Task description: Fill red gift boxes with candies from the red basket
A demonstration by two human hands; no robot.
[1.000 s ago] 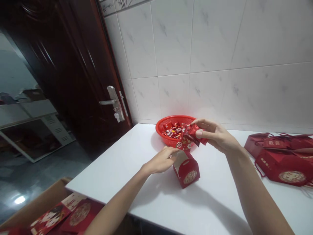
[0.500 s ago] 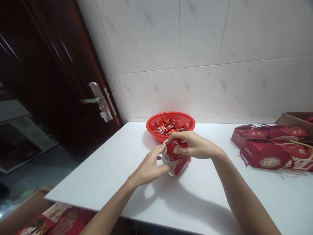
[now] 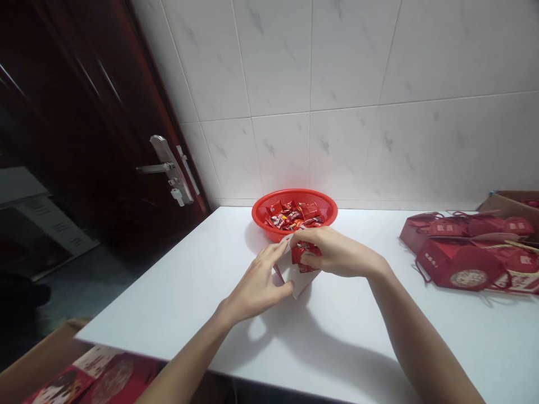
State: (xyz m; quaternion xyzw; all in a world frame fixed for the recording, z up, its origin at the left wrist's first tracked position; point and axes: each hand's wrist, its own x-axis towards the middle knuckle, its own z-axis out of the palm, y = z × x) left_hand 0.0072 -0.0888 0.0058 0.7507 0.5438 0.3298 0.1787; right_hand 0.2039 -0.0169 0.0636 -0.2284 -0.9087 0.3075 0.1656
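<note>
My left hand (image 3: 263, 285) grips the near side of a small paper candy box (image 3: 289, 273), its pale inner face turned toward me. Thumb and fingers spread around the box's edges. From the right, my right hand (image 3: 332, 251) pinches several red-wrapped candies (image 3: 304, 255) at the box's opening. How far they sit inside is hidden by the fingers. Just behind both hands stands a red plastic basket (image 3: 257, 216) with more wrapped candies (image 3: 290, 216) in it.
Finished-looking dark red boxes (image 3: 457, 264) with cords lie on the white table (image 3: 168, 303) at right, beside a cardboard box (image 3: 511, 203). Below the table's left edge, another cardboard box (image 3: 46, 350) holds flat red packaging (image 3: 113, 379). A tiled wall and a door handle (image 3: 154, 168) are beyond.
The candy box has turned, so its red outer side at lower right is now mostly hidden. My right hand has shifted slightly with the candies, lower against the opening.
</note>
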